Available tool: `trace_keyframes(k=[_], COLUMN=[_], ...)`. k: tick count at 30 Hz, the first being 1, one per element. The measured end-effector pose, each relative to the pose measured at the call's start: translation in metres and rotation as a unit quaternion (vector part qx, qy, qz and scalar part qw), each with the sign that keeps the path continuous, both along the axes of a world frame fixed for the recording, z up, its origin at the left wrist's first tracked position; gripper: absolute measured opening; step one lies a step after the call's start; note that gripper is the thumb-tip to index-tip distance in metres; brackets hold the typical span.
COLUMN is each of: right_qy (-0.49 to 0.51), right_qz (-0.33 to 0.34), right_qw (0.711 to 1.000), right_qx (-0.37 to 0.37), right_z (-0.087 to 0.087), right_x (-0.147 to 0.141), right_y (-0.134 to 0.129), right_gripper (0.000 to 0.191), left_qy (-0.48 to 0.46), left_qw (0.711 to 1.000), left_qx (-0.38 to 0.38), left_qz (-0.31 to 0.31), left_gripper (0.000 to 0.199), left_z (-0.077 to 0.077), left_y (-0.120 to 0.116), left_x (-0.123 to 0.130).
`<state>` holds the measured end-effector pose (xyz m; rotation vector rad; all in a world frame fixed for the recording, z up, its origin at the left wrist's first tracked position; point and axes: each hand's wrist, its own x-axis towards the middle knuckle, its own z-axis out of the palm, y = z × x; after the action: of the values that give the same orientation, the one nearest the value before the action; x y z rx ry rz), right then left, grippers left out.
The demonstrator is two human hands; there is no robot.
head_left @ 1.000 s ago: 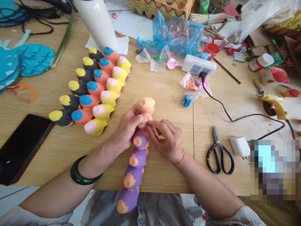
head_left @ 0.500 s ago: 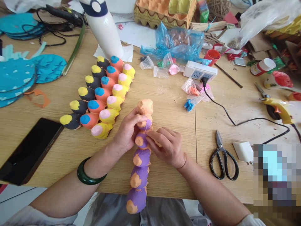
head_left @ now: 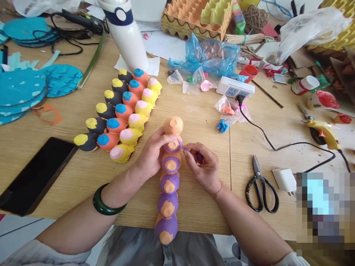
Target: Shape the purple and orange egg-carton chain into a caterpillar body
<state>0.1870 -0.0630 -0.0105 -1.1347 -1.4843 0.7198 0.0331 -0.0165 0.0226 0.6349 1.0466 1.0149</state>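
A strip of egg-carton cups (head_left: 169, 183), orange with purple clay around several bumps, points away from my body and overhangs the table's front edge. My left hand (head_left: 153, 152) grips its far part from the left, thumb on the second cup from the far end. My right hand (head_left: 202, 162) is closed on a lump of purple clay (head_left: 199, 157), partly hidden by the fingers. A thin purple strand stretches from its fingertips to that second cup. The farthest cup (head_left: 173, 125) is plain orange.
Left of the strip lie painted cup rows (head_left: 122, 114) in black, orange and yellow, and a black phone (head_left: 36, 173). To the right are scissors (head_left: 260, 184), a white charger (head_left: 284, 180), a power strip (head_left: 235, 88) with its cable and a yellow glue gun (head_left: 323, 133). A white bottle (head_left: 127, 37) stands behind.
The strip has rolled so its bumps face up more, and its near end has swung right. My right hand has drawn slightly away, showing the purple strand and lump.
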Motion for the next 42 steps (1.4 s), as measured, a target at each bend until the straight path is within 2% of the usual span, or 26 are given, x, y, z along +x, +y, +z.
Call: trace_keyframes(k=[4,9,12,15,17,21,24,29,33,38,42], right_qy=[0.04,0.143,0.237,0.349,0.389,0.419,0.437,0.429,0.413,0.449,0.443], right_qz=[-0.012,-0.016,0.0,0.014,0.021,0.047,0.065,0.064,0.055,0.061,0.064], right_qw=[0.997,0.976,0.945,0.893,0.869,0.846,0.831,0.834,0.845,0.825,0.837], right_qx=[-0.06,-0.165,-0.227,-0.283,-0.306,-0.326,-0.338,-0.34,-0.335,-0.338,-0.316], right_z=[0.0,0.0,0.002,0.005,0.007,0.009,0.01,0.009,0.008,0.004,-0.002], right_x=[-0.001,0.0,0.002,0.004,0.006,0.01,0.013,0.012,0.012,0.019,0.027], right_y=[0.0,0.003,0.006,0.01,0.014,0.019,0.021,0.02,0.02,0.027,0.03], right_gripper=[0.008,0.017,0.023,0.023,0.023,0.019,0.019,0.034,0.025,0.018,0.023], left_qy=[0.004,-0.006,0.001,-0.009,-0.023,-0.037,-0.037,-0.034,-0.038,-0.033,-0.034], left_qw=[1.0,1.0,1.0,1.0,0.999,0.999,0.998,0.996,0.996,0.996,0.995], left_qx=[0.009,0.017,0.006,-0.011,-0.023,-0.038,-0.057,-0.082,-0.075,-0.087,-0.097], left_qz=[-0.005,-0.01,-0.011,-0.004,-0.003,-0.002,-0.001,0.006,0.007,0.019,0.013], left_gripper=[0.017,0.019,0.019,0.016,0.016,0.019,0.014,0.015,0.013,0.013,0.014], left_z=[-0.003,-0.001,0.002,0.002,0.001,-0.002,-0.002,-0.001,-0.004,-0.005,-0.007], left_y=[0.0,0.001,0.001,0.001,0.001,0.001,0.002,0.003,0.004,0.005,0.005], left_x=[-0.002,-0.002,-0.002,-0.002,-0.003,-0.004,-0.005,-0.006,-0.006,-0.006,-0.007])
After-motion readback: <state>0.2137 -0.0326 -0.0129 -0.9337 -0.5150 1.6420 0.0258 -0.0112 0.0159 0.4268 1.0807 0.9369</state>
